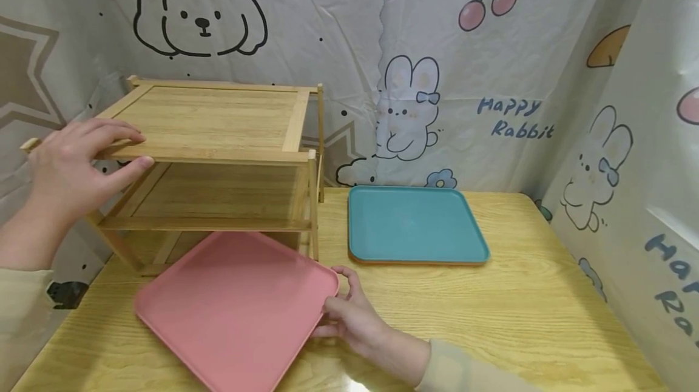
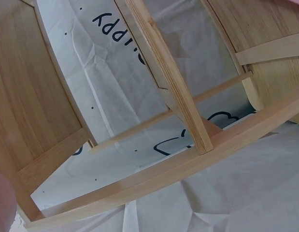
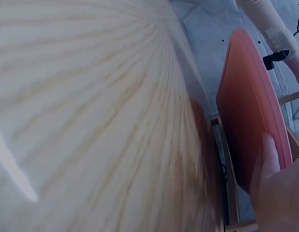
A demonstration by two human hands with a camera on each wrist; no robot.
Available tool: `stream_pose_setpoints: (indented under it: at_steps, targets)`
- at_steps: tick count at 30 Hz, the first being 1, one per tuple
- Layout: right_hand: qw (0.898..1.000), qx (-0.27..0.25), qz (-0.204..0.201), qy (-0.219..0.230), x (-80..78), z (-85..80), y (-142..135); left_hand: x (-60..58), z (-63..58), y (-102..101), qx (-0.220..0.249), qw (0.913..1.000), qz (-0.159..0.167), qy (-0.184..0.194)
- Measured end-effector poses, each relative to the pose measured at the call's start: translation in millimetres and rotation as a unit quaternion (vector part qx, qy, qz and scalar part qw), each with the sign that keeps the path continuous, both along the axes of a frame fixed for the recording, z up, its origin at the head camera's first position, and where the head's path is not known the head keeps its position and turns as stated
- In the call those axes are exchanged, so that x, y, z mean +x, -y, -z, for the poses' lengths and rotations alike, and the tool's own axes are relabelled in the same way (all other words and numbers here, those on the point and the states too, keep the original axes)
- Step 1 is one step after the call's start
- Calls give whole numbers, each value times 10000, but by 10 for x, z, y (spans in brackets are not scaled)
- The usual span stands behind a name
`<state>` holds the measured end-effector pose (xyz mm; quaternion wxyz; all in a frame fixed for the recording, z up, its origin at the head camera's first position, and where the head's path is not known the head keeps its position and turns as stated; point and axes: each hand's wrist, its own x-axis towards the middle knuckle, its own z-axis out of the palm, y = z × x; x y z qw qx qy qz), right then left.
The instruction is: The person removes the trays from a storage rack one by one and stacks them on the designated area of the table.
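A pink rectangular tray [image 1: 235, 313] is held by my right hand [image 1: 357, 319] at its right corner, thumb and fingers pinching the rim. Its far corner reaches under the middle shelf of a three-level wooden rack [image 1: 218, 116]. In the right wrist view the tray [image 3: 248, 96] is seen edge-on, raised off the tabletop on that side. My left hand [image 1: 73, 167] grips the left front of the rack's top shelf, fingers over the board and thumb at its front edge. The left wrist view shows the rack's side frame [image 2: 178, 87] and little of the hand.
A blue tray [image 1: 415, 222] lies at the back of the wooden table [image 1: 535, 295], right of the rack, with an orange edge [image 1: 415, 263] showing beneath it. Curtains [image 1: 349, 28] printed with cartoon animals hang behind and along both sides.
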<state>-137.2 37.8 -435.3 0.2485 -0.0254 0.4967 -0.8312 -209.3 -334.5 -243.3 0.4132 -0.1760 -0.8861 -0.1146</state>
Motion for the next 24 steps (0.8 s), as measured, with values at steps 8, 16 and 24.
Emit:
stream_pose_setpoints:
  at_steps: [8,16,24]
  targets:
    - [9990,9,-326,-309,-53,-12,-130,9,-4,-2,5,10000,-13,27]
    - [9975,215,-669,-98,-148,-73,-284,1,-3,7,29,10000,-12,38]
    - [9948,278,-974,-99,-267,-88,-457,-8,13,22,26,10000,-25,66]
